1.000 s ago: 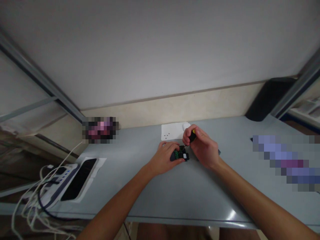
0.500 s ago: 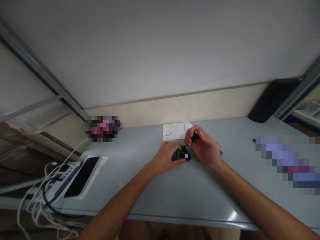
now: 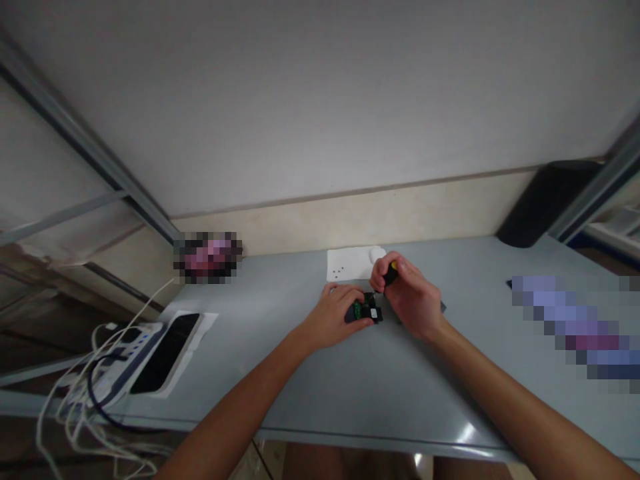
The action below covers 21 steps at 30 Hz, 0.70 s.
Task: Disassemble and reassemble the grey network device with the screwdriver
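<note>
My left hand (image 3: 333, 317) is wrapped round a small black device with an exposed green circuit board (image 3: 369, 308), holding it down on the grey table. In my right hand (image 3: 413, 297) is a screwdriver (image 3: 391, 273) with a black and yellow handle, gripped at a slant. Its thin tip points down at the device's upper edge; whether it sits in a screw is too small to tell. Just behind lies a white sheet of paper (image 3: 353, 265) with several tiny dark screws (image 3: 339, 272) on its left part. A dark flat piece (image 3: 443, 307) shows partly from behind my right wrist.
At the left, a phone (image 3: 167, 353) lies on white paper beside a power strip (image 3: 120, 363) with tangled white cables (image 3: 75, 417). A black cylinder (image 3: 540, 203) leans at the back right. Blurred-out items (image 3: 575, 327) occupy the right side. The wall (image 3: 320, 227) closes off the back.
The view has shifted very slightly. Both hands keep the same hold, and the screwdriver and device stay nearly in place.
</note>
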Each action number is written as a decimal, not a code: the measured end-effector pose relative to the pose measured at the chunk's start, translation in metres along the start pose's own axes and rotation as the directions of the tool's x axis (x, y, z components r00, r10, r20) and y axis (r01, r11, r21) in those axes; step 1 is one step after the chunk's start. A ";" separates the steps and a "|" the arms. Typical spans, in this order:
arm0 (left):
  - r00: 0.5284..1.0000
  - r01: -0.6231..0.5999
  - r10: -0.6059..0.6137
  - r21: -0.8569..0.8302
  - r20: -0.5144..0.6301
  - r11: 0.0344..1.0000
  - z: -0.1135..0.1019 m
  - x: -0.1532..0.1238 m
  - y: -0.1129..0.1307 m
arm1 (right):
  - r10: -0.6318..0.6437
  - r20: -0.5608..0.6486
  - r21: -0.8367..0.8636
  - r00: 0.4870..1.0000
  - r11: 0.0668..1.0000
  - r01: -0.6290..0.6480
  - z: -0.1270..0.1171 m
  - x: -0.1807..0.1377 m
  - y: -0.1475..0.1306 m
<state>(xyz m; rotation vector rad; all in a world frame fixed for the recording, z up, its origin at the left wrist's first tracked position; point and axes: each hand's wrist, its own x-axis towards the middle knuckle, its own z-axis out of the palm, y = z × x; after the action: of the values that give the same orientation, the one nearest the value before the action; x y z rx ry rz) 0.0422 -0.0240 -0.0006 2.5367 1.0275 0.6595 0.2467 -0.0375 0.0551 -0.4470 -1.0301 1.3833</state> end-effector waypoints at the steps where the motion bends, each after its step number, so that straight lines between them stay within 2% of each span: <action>1: 1.000 0.002 -0.002 -0.001 0.004 1.000 0.000 0.000 0.001 | 0.005 0.002 0.009 1.000 1.000 -0.005 0.000 0.000 0.000; 21: 0.997 -0.041 0.045 0.071 -0.055 0.997 0.002 -0.001 0.003 | 0.012 0.041 0.040 0.999 0.999 -0.014 0.000 -0.003 0.001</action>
<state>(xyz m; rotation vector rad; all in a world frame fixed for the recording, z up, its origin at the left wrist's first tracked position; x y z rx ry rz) 0.0445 -0.0266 -0.0013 2.6213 1.0343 0.7234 0.2462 -0.0401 0.0538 -0.3973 -1.0320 1.4273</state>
